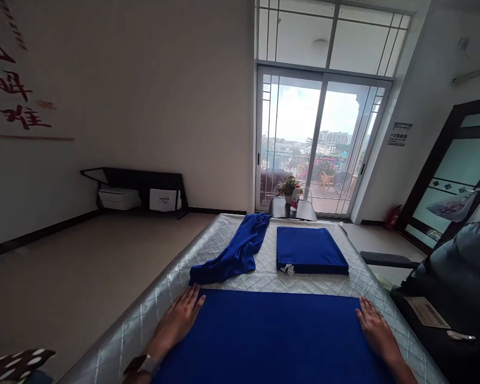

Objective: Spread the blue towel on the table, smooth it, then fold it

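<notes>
A blue cloth (280, 336) lies spread flat in front of me on the quilted mattress (140, 314). My left hand (181, 310) rests on its far left corner, fingers stretched out. On the far right corner lies my right hand (373, 321), also flat with its fingers extended. Beyond the left hand, a crumpled blue cloth (238, 250) trails away over the mattress. To its right sits a neat folded stack of blue cloth (310, 248) with white tags at its near edge. The near end of the spread cloth runs out of view.
Past the mattress stands a small dark table (278, 208) with a bottle (295, 198) and a potted plant (288, 185). A black armchair (460, 266) is at the right. A low black rack (144, 180) lines the left wall. Glass sliding doors (292, 133) are behind.
</notes>
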Demonstrator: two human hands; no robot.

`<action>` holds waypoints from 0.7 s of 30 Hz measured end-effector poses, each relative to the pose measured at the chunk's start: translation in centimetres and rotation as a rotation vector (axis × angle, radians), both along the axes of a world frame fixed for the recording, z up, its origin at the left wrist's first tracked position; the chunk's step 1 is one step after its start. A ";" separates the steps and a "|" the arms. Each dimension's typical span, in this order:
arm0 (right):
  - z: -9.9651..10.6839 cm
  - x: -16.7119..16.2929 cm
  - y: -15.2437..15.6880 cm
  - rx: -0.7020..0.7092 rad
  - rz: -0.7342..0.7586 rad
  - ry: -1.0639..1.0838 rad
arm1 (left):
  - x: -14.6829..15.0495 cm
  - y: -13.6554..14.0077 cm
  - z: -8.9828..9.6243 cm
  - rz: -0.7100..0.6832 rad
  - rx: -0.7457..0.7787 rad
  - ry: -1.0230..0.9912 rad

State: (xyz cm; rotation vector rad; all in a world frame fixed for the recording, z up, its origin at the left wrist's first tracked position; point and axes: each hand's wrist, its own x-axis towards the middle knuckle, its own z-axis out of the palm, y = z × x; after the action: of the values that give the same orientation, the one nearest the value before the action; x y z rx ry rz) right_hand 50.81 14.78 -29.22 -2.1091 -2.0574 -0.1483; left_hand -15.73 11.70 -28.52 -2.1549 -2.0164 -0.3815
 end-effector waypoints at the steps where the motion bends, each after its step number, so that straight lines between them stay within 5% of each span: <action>1: -0.2 0.2 0.1 0.000 0.006 -0.003 | -0.5 0.1 -0.4 0.015 0.012 0.011; 12: -0.3 0.6 -0.2 0.007 0.011 0.016 | -2.4 0.7 -2.2 0.023 0.034 0.038; 21: 1.2 -0.5 -0.8 -0.005 -0.037 0.024 | -0.4 0.1 -0.1 0.017 0.054 0.050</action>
State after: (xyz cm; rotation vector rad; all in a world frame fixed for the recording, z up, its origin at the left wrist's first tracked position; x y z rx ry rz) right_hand 50.30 13.99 -28.02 -2.1419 -2.0079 -0.1224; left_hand -16.14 11.78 -28.66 -2.0937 -1.9733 -0.3717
